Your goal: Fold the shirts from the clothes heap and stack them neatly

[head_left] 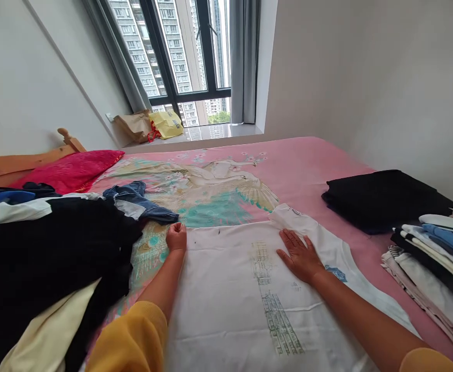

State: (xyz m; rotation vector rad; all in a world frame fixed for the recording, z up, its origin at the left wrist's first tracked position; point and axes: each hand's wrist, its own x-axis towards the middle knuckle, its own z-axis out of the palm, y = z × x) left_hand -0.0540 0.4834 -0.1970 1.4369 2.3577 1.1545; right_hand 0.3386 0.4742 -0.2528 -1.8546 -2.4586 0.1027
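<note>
A white T-shirt with printed lettering lies spread sideways on the bed, its neckline toward the right. At the shirt's far left corner, my left hand is closed, pinching the hem. My right hand rests flat on the shirt near its sleeve, fingers spread. Some creases run across the fabric under my arms. The part of the shirt nearest me runs out of view at the bottom.
Loose clothes, mostly black, heap up on the left, with denim beside them. At right sit a black folded stack and a pile of folded clothes. A red pillow lies by the wooden headboard. Bags stand on the windowsill.
</note>
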